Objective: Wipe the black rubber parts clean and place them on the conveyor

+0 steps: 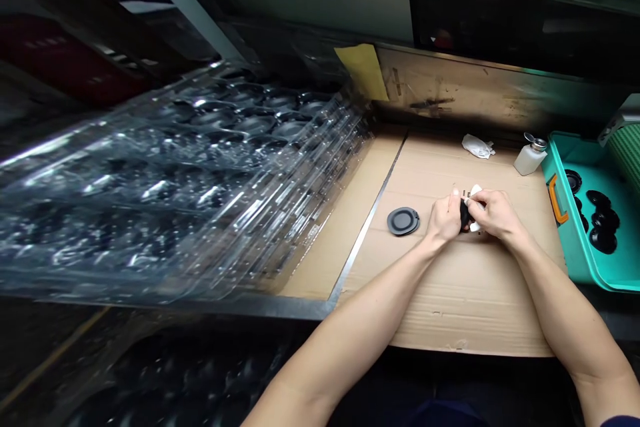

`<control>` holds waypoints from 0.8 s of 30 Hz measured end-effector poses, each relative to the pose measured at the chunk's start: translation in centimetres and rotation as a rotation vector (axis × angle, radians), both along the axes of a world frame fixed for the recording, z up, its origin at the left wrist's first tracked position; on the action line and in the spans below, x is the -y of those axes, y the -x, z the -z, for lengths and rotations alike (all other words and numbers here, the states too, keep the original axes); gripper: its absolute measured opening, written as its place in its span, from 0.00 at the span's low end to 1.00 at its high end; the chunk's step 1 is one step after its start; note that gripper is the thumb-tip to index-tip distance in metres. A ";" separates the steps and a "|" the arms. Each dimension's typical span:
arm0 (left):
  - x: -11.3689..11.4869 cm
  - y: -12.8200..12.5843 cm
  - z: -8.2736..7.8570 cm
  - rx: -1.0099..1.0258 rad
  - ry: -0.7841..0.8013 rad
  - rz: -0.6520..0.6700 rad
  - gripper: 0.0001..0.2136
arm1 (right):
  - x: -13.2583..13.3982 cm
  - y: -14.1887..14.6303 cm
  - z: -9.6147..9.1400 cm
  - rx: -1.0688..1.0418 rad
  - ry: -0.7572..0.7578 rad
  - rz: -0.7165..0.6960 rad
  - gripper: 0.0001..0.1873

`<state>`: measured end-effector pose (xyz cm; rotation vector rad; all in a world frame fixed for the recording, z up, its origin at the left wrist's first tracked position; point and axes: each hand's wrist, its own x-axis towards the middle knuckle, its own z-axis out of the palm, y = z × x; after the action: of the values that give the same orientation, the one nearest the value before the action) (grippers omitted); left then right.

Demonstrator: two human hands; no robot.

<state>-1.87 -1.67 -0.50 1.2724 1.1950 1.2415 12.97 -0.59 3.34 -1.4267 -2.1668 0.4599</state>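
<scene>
Over the cardboard, my left hand [444, 219] is closed around a small black part [465, 215], seen nearly edge-on and partly covered by the fingers. Close against it, my right hand [494, 212] pinches a white piece that looks like cloth [476, 189]; bits of it show above and below the fingers. Exactly where the cloth meets the part is hidden. A dark grey round disc [403, 221] with a raised ring lies flat to the left of my left hand.
Clear plastic trays [280, 213] with black round parts are stacked at left. A crumpled white cloth [478, 146] and a white bottle with metal top [531, 155] stand behind my hands. At right, a teal bin [575, 267] with an orange handle holds several black discs [603, 240].
</scene>
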 end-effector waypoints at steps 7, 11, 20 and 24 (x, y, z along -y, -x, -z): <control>-0.1 0.0 0.7 0.078 0.017 0.101 0.29 | 0.1 -0.6 -0.2 -0.029 0.077 -0.066 0.15; -0.2 0.2 0.7 -0.102 -0.115 0.108 0.27 | -0.1 -0.4 0.1 0.127 -0.013 -0.041 0.15; 0.7 0.2 0.4 -0.249 -0.167 0.092 0.20 | 0.3 -0.8 -1.2 0.307 0.059 -0.023 0.14; 0.7 0.3 0.6 -0.278 -0.161 0.070 0.19 | 0.4 -0.7 -1.3 0.278 0.004 -0.073 0.16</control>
<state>-2.18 -2.39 -1.05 1.6336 1.2516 1.1539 13.71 -0.99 4.67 -1.4915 -2.4442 0.3054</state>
